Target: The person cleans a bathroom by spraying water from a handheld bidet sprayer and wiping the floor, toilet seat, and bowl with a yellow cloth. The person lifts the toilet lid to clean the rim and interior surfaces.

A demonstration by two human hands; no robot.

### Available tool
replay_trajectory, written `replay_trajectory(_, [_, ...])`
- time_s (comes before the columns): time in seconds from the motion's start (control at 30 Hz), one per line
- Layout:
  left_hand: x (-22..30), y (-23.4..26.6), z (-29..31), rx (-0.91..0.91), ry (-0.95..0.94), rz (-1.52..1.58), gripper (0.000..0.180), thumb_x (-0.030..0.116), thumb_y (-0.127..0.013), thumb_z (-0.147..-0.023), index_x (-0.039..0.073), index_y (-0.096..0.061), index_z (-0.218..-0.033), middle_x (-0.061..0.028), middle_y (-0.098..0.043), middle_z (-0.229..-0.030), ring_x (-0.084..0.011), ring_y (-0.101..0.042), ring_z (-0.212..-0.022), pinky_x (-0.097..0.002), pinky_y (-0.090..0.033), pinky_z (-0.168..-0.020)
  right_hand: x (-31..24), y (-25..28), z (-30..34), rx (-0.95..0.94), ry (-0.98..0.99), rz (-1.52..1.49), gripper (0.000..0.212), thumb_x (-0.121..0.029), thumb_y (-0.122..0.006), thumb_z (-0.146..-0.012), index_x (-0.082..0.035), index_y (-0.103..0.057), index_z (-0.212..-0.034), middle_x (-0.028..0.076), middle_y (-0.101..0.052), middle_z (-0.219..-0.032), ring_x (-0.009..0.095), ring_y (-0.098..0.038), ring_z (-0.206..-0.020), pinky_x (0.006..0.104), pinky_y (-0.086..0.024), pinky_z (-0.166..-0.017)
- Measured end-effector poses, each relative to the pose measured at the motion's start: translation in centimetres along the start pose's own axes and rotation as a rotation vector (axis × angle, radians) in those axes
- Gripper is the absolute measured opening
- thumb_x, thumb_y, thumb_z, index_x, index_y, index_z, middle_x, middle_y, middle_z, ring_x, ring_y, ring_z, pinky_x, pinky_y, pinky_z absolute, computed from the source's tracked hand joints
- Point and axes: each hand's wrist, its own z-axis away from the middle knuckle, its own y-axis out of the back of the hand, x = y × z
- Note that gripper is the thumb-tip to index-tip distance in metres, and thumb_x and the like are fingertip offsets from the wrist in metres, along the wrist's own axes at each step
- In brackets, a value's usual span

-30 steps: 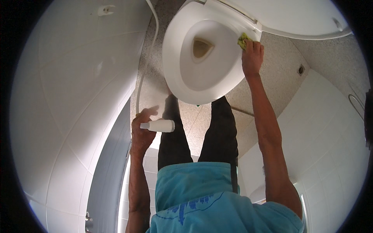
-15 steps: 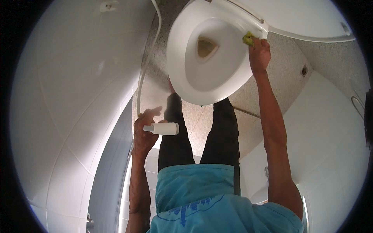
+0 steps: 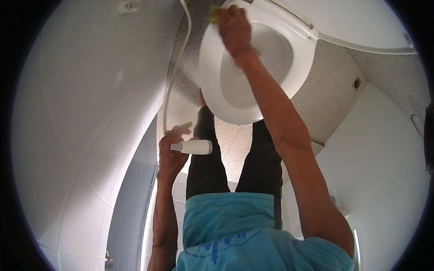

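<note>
A white toilet seat [image 3: 231, 109] rests on the bowl, whose inside [image 3: 276, 58] is partly behind my right forearm. My right hand [image 3: 236, 29] is closed on a yellow-green sponge [image 3: 215, 15] at the far left of the seat, near the hinge. In my left hand [image 3: 172, 151] is a white bidet sprayer [image 3: 196, 147], held low on the left, apart from the bowl and pointing right. Some fingers of that hand are stretched out. From it a white hose [image 3: 171, 81] runs up along the wall.
A white tiled wall [image 3: 90, 90] rises close on my left, with a white holder [image 3: 129, 6] on it. The raised toilet lid [image 3: 361, 22] stands at the far right. A floor drain [image 3: 357, 83] lies to the right. A grey door [image 3: 131, 198] is at the lower left.
My right hand has carried the sponge from the right side of the seat across the bowl to its far left. My left hand with the sprayer has barely moved.
</note>
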Motion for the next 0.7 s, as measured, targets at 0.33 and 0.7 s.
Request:
replay_trajectory(0.33, [2.0, 2.1, -0.5, -0.085, -0.064, 0.088, 0.039, 0.011, -0.083, -0.076, 0.008, -0.071, -0.113, -0.0055, -0.070, -0.098, -0.0185, -0.066, -0.086, -0.0330, -0.054, -0.079, -6.6, 7.6, 13.8, -0.421, 0.030, -0.420, 0.027, -0.008, -0.066, -0.078, -0.010, -0.073, -0.104, 0.011, -0.060, -0.101, 0.032, -0.060, -0.098, 0.0423, -0.054, -0.082])
replay_trajectory(0.7, [6.0, 7.3, -3.1, -0.895, -0.238, 0.808, 0.097, 0.071, -0.076, -0.071, 0.001, -0.057, -0.136, -0.0190, -0.065, -0.126, -0.0267, -0.064, -0.115, -0.0374, -0.049, -0.100, -2.2, 16.6, 24.5, -0.369, -1.354, -1.868, 0.047, -0.013, -0.057, -0.086, 0.005, -0.053, -0.130, 0.019, -0.067, -0.114, 0.031, -0.070, -0.100, 0.0427, -0.059, -0.089])
